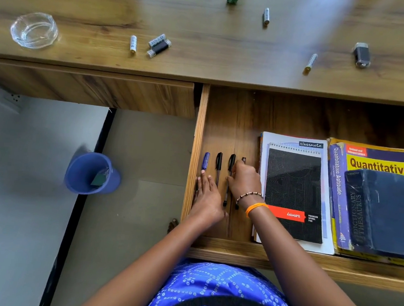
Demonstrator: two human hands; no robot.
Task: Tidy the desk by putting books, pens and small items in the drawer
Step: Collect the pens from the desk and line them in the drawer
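Wooden drawer open; books stowed. Pen-arranging step: left hand flat, fingers apart, on blue pen; right hand pinching black pen. Next, likely: collect batteries from desk.

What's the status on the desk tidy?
Both hands in drawer: left hand flat, right hand aligning pens. Books stowed. Batteries remain on desktop.

Open wooden drawer: four pens side by side at left — blue-capped pen, three black pens. Spiral pad atop notebook, middle. Dark dictionary atop yellow Quantitative Aptitude book, right. Batteries, USB sticks scattered on desk.
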